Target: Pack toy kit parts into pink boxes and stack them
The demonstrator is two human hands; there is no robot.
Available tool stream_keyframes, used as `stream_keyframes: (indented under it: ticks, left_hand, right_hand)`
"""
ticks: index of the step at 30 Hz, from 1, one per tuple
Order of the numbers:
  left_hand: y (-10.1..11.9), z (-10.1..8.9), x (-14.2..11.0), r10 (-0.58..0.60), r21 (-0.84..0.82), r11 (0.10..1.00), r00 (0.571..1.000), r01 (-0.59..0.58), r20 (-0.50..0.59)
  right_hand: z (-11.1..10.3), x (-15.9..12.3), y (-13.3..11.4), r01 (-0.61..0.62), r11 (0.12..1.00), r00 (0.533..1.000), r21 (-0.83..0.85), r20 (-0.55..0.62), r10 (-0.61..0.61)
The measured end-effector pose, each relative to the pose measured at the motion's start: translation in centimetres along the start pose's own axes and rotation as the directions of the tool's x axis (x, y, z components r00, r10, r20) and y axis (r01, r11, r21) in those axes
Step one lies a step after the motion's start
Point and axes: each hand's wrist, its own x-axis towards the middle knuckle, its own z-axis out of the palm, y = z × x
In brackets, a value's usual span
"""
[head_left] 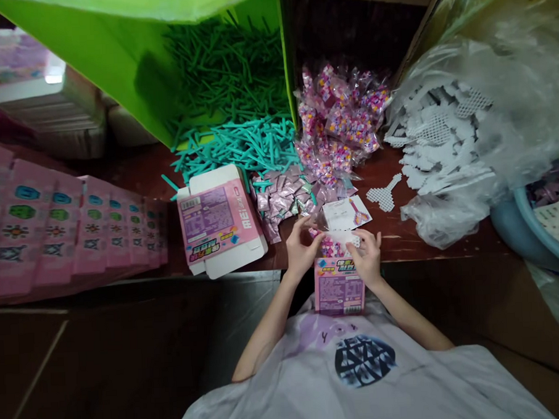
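A small pink and purple printed box (339, 293) stands upright against my shirt, its top end open toward the table. At its mouth lies a clear bag of colourful beads (333, 248), partly inside the box. My left hand (301, 248) pinches the bag's left side between thumb and fingers. On the other side, my right hand (366, 255) has its thumb and fingers closed on a white pegboard (355, 239) beside the bag. Just beyond my hands are a white printed card (342, 215) and another small white pegboard (384, 193).
Flattened pink boxes (219, 224) are stacked left of my hands. A green bin (153, 73) spills teal sticks (244, 143). Behind are small pink sachets (283, 197), bead bags (340, 120) and a plastic sack of white pegboards (438, 134). Filled-looking pink boxes (71, 225) line the left; a blue basin (521, 223) stands right.
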Motion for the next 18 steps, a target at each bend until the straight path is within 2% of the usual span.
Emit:
stream_keyframes:
  ticks: [3,5,6,8,9,11,13,15,16,17,18]
  left_hand:
    - [0.2,-0.8,-0.5,0.122,0.172,0.975,0.984,-0.143,0.131]
    - [0.4,-1.2,-1.0,0.169,0.319,0.911,0.943,-0.260,0.287]
    - [0.5,-1.4,-1.2,0.162,0.377,0.877,0.922,-0.298,0.352]
    - [0.4,-1.3,-1.7,0.126,0.430,0.844,0.897,-0.322,0.425]
    - [0.3,-1.1,-2.0,0.119,0.410,0.855,0.888,-0.319,0.444]
    - [-0.1,-0.5,-2.6,0.139,0.269,0.926,0.901,-0.265,0.410]
    - [-0.3,0.3,-3.2,0.131,0.029,0.989,0.958,-0.143,0.255]
    - [-0.5,0.8,-3.7,-0.004,-0.254,0.967,0.995,0.029,0.099]
    - [-0.5,0.9,-3.9,-0.103,-0.376,0.917,0.989,0.134,0.102]
    - [-0.5,0.8,-4.0,-0.193,-0.461,0.850,0.966,0.253,0.174]
    - [-0.5,0.7,-4.1,-0.266,-0.505,0.777,0.923,0.377,0.279]
  right_hand:
    - [0.0,-0.7,0.0,0.207,0.939,0.975,-0.276,-0.025,-0.222]
    - [-0.1,-1.4,0.4,0.265,0.916,0.955,-0.302,-0.049,-0.292]
    - [0.0,-1.7,0.7,0.252,0.924,0.950,-0.287,-0.111,-0.293]
    - [0.2,-2.2,1.2,0.169,0.963,0.939,-0.211,-0.262,-0.222]
    - [0.3,-2.3,1.3,0.112,0.983,0.936,-0.142,-0.318,-0.153]
    - [0.4,-2.2,1.4,-0.024,0.997,0.945,0.077,-0.325,0.047]
    - [0.1,-1.9,1.1,-0.185,0.919,0.959,0.349,-0.142,0.246]
    - [-0.3,-1.4,0.7,-0.371,0.758,0.924,0.537,0.138,0.356]
    - [-0.6,-1.2,0.5,-0.457,0.683,0.889,0.570,0.266,0.372]
    - [-0.8,-1.1,0.4,-0.526,0.629,0.850,0.573,0.365,0.379]
    - [-0.9,-1.0,0.4,-0.576,0.596,0.817,0.559,0.427,0.388]
